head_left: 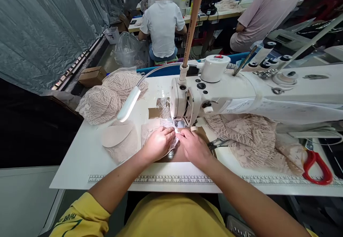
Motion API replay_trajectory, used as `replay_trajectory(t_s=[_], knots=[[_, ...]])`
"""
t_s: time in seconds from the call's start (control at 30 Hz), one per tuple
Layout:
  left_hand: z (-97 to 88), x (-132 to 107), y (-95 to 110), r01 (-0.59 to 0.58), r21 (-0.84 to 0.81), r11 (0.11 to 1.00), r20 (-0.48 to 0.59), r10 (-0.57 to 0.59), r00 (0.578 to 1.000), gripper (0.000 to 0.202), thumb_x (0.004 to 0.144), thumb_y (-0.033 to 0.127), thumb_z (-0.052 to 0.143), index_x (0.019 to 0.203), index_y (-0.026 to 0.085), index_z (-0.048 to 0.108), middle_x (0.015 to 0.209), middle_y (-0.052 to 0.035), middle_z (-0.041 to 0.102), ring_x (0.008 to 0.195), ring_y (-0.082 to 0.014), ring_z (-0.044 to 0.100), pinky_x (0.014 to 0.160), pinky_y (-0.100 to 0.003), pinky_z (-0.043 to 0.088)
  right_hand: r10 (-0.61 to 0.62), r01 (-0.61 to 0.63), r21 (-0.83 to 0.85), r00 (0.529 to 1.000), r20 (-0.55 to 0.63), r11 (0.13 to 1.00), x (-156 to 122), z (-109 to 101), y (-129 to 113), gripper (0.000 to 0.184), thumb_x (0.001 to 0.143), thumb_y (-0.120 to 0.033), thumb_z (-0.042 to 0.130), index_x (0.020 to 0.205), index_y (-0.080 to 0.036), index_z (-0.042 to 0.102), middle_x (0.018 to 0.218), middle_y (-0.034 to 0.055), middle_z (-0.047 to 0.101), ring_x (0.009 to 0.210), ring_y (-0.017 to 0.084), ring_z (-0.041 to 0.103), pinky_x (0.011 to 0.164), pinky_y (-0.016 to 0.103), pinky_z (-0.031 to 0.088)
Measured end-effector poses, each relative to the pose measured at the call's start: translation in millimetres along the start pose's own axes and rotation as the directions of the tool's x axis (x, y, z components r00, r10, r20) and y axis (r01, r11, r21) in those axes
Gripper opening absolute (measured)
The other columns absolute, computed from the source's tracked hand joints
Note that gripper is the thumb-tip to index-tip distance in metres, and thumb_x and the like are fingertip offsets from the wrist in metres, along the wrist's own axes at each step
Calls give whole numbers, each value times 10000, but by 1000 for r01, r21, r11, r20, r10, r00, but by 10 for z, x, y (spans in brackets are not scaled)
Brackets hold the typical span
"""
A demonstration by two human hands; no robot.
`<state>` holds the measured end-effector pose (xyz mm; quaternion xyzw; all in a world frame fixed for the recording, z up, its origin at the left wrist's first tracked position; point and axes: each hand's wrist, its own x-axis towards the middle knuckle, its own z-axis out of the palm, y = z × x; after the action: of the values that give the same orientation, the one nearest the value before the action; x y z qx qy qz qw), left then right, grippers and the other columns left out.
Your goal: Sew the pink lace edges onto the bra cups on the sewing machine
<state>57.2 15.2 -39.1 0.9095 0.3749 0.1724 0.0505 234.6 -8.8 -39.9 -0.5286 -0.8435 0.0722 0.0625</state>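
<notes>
My left hand (159,142) rests on a beige lace piece (148,129), fingers drawn together and gripping its edge just in front of the sewing machine's (184,101) needle. From the other side my right hand (195,147) comes up close, thumb and finger closed on the same lace near the presser foot. The fingertips of both hands nearly meet under the bright spot of light, and they partly cover the lace. Flat beige cut pieces (119,140) lie left of my left hand. Dark metal snips (218,143) lie beside my right hand.
Bundled lace (100,103) is heaped at the table's back left. More lace (252,140) lies under the machine arm, near red-handled scissors (317,169). A lamp (129,104) hangs left of the needle. A printed ruler (171,179) runs along the front edge. Two people sit beyond.
</notes>
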Motion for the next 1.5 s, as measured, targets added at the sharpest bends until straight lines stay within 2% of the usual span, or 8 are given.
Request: replay_trajectory(t_s=[0.27,0.67,0.93,1.1,1.23,1.3,1.4,1.5], knots=[[33,88,-237,-60,54,997,45,58,997,349,926,199,418,1206,129,613,1269,-100,618,962,-244,573,810,-408,495,71,-71,-9,997,20,997,87,-41,-41,394,888,-91,391,1190,-198,620,1081,109,621,884,216,548,686,302,395],[72,110,-302,-27,-22,999,43,28,999,369,937,259,417,1232,138,603,1279,-104,610,985,-244,562,836,-406,485,31,-32,-36,999,-19,999,73,5,-19,464,819,-44,441,1231,-194,592,1053,101,612,860,209,544,651,302,374],[75,96,-286,124,25,992,42,-125,991,390,936,284,411,1282,183,561,1308,-103,581,1126,-289,501,890,-458,446,-1,1,-6,996,-88,1000,49,45,21,429,837,-51,431,1184,-204,632,979,64,615,777,181,522,635,288,374],[54,82,-261,188,70,980,75,-194,978,409,917,287,428,1309,232,533,1394,-80,504,1304,-350,371,1031,-565,316,3,-1,19,993,-117,1000,34,67,25,437,856,-59,415,1209,-200,630,998,60,637,785,184,552,678,292,413],[-64,51,-277,277,-20,961,138,-272,952,435,859,207,459,1279,240,567,1430,-54,474,1355,-378,320,1075,-645,213,18,-1,103,987,-161,995,25,82,47,407,890,-91,389,1197,-194,635,1070,55,657,849,186,602,736,294,458],[-167,-13,-270,247,-153,957,241,-207,948,422,784,148,503,1167,246,648,1419,-25,491,1364,-351,333,1108,-623,188,26,15,192,978,-207,981,11,87,72,395,896,-100,385,1179,-195,643,1092,46,664,899,179,618,771,281,474],[-325,-163,-192,105,-408,907,351,49,935,390,707,87,529,1001,263,717,1325,10,584,1350,-286,388,1144,-523,226,21,55,287,966,-256,956,-17,77,100,369,878,-95,395,1098,-187,676,1056,48,678,913,171,626,781,267,489],[-429,-306,-74,-2,-552,834,208,140,968,389,742,81,509,1042,241,699,1257,-26,633,1293,-233,470,1116,-427,338,-1,96,310,956,-293,946,-41,59,102,359,854,-85,402,1039,-183,694,1002,55,683,901,171,624,782,269,492]])
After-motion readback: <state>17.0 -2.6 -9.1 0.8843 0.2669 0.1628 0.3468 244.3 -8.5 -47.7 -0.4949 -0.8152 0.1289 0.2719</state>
